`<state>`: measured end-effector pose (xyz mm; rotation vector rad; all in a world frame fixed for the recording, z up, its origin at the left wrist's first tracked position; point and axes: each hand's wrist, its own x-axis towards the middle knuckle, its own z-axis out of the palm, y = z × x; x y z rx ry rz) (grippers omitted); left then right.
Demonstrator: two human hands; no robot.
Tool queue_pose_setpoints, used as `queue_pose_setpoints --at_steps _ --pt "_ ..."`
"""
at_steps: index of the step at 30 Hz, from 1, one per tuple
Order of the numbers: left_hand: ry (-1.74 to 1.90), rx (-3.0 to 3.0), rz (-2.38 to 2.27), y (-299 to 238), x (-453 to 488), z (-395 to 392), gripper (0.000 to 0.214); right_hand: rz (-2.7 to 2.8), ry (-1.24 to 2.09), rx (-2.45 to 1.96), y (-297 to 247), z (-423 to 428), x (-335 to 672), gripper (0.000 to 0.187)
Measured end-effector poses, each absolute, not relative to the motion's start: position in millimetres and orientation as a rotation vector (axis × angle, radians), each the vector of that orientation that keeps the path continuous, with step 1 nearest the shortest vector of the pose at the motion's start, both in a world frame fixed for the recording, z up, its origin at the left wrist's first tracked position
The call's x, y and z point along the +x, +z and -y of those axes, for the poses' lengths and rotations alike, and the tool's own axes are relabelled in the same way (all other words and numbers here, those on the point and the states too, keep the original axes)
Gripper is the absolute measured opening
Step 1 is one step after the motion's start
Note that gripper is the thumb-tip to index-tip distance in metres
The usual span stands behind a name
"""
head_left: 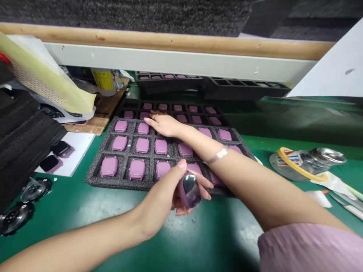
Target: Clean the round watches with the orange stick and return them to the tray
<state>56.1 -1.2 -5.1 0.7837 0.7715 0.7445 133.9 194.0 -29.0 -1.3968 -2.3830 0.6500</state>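
My left hand (177, 196) is shut on a pink smartwatch-like case (189, 190), turned so its glossy dark glass side shows, just off the front edge of a dark foam tray (121, 184). That tray holds several pink cases in rows of square pockets. My right arm crosses above it, and my right hand (163, 124) rests at the meeting of the front tray and a second black tray (172, 102). Its fingertips lie by a pink case (144, 115) in that back tray. Whether they grip it, I cannot tell.
Black foam sheets are stacked at the left beside a white card (61, 158) bearing dark-faced devices. Round black parts (35, 189) lie on the green mat (215, 241). A yellow tape roll (300, 164) sits at the right, and more trays stand behind a wooden rail (170, 41).
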Motion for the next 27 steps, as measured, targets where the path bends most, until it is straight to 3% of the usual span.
queue_pose_setpoints --at_steps 4,8,15,23,27 --pt "0.857 0.663 -0.747 -7 57 -1 0.044 2.265 0.817 -1.219 -8 -126 173 0.047" --pt "1.037 0.485 -0.708 -3 59 -5 0.035 1.876 0.993 -0.861 14 -66 211 0.039" --pt "1.048 0.39 -0.587 -6 60 -4 0.042 2.151 0.442 -0.701 9 -22 228 0.018" --pt "1.024 0.406 -0.493 -8 57 -1 0.045 2.062 0.345 -0.662 11 -22 226 0.009" --pt "0.96 0.403 -0.439 -5 56 3 0.047 1.759 0.429 -0.689 20 -19 226 0.011"
